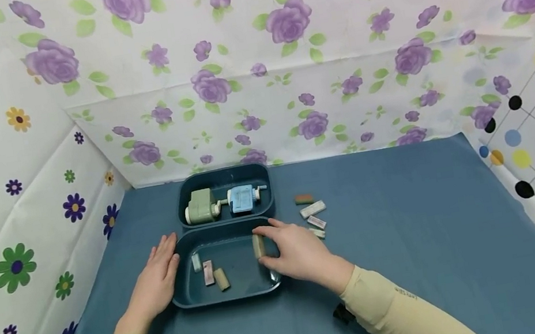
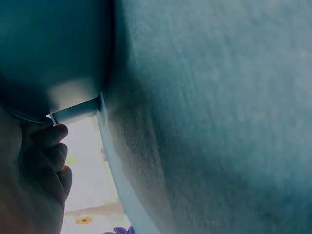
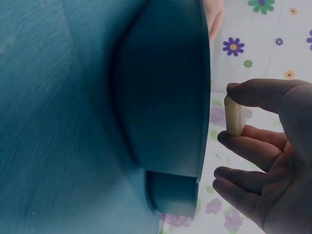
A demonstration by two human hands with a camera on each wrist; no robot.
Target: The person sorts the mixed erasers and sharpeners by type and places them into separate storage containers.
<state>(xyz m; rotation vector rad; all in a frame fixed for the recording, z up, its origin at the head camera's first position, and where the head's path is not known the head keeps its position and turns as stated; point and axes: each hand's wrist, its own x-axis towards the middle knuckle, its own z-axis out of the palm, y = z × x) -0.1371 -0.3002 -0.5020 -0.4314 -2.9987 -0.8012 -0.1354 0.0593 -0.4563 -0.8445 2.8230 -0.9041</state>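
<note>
Between thumb and fingers, my right hand (image 1: 301, 248) pinches a small beige eraser-like block (image 1: 258, 246) over the right side of the near blue tray (image 1: 235, 295). The right wrist view shows the same block (image 3: 235, 116) held by its ends, above the tray's rim. My left hand (image 1: 151, 282) touches that tray's left rim with its fingers extended. Inside the tray lie a pale blue block (image 1: 196, 262), a pinkish block (image 1: 208, 272) and a tan block (image 1: 221, 279). In the left wrist view, the left fingers (image 2: 56, 151) are in shadow beside the tray wall.
Behind stands a second blue tray (image 1: 221, 175) with a green crank pencil sharpener (image 1: 202, 206) and a blue one (image 1: 241, 199). Right of the trays, a reddish-green block (image 1: 304, 199) and several whitish blocks (image 1: 313, 209) lie on the blue cloth (image 1: 415, 237). Patterned sheets surround the table.
</note>
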